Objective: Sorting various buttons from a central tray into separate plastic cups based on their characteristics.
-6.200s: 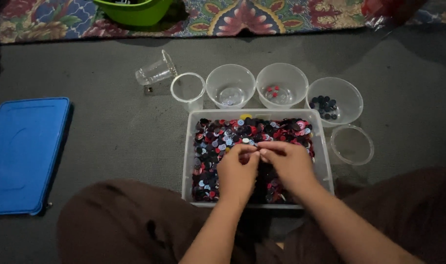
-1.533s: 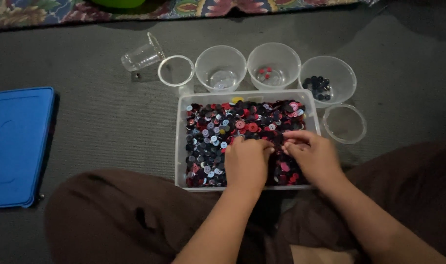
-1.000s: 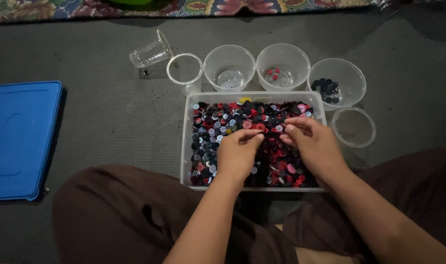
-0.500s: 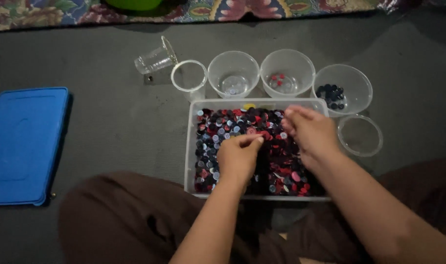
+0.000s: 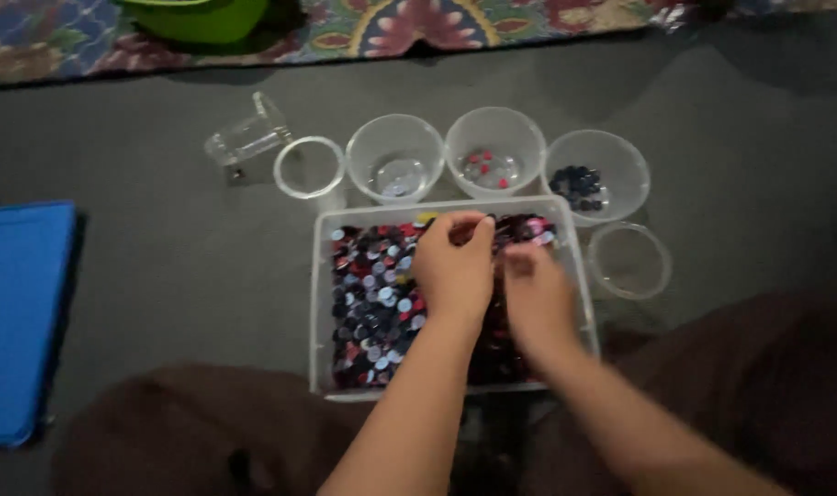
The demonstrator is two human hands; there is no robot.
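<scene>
From the head camera, a clear rectangular tub (image 5: 319, 303) sits on the grey floor between the person's knees, heaped with small red, black and pale discs (image 5: 374, 303). The left hand (image 5: 455, 271) hovers at its far edge, fingertips pinched together, on what I cannot tell. The right hand (image 5: 538, 298) rests curled on the pile just beside it. The discs look light, hard and slippery, best nipped singly by the rim.

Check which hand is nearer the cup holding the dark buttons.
Right. The right hand sits in the tray below and left of the cup with dark buttons; the left hand is farther left, near the tray's back edge.
</scene>
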